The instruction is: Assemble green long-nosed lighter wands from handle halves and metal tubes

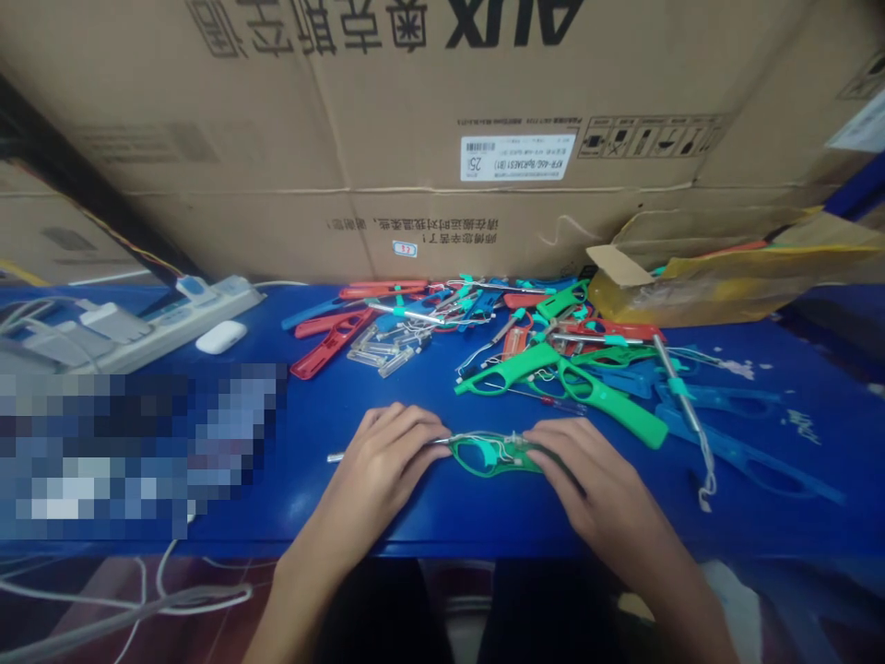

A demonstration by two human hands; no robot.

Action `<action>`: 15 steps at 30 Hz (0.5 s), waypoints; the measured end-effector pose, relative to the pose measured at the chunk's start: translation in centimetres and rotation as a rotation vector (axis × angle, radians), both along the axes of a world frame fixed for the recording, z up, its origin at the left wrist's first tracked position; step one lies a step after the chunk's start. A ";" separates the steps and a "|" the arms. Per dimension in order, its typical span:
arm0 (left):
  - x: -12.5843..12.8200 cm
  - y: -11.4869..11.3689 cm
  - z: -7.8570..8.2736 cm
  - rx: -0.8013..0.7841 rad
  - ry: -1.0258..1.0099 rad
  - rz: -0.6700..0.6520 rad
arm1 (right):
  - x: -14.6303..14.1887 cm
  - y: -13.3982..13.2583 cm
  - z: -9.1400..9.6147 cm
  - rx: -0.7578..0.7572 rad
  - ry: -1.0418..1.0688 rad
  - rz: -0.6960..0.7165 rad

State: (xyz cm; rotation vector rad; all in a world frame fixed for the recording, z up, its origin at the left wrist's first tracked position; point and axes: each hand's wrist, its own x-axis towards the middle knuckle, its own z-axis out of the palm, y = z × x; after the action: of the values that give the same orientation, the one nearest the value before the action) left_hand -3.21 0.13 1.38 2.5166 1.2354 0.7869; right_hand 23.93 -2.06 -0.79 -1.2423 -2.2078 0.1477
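A green plastic handle shell (492,454) with thin wires and a teal part inside it lies on the blue table (332,406) near the front edge. A metal tube (340,456) sticks out of its left end. My left hand (387,454) rests curled over the tube and the shell's left end, fingertips pressed on it. My right hand (584,470) covers the shell's right end, fingers curled down onto it.
A heap of red, blue and green handle shells (553,369), metal tubes and clear parts (387,355) lies behind. A power strip (186,314) and white case (221,337) sit far left. Large cardboard boxes (442,138) wall the back; a yellow bag (733,277) lies far right.
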 end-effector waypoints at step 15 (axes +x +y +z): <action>-0.3 -0.5 0.1 0.053 0.003 0.086 | 0.1 -0.1 0.1 -0.023 0.025 -0.019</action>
State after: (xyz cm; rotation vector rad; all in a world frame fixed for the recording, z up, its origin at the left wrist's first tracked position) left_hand -3.48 -0.36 1.46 2.5210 1.3487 0.8465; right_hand 24.01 -2.13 -0.66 -1.2670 -2.1783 0.1803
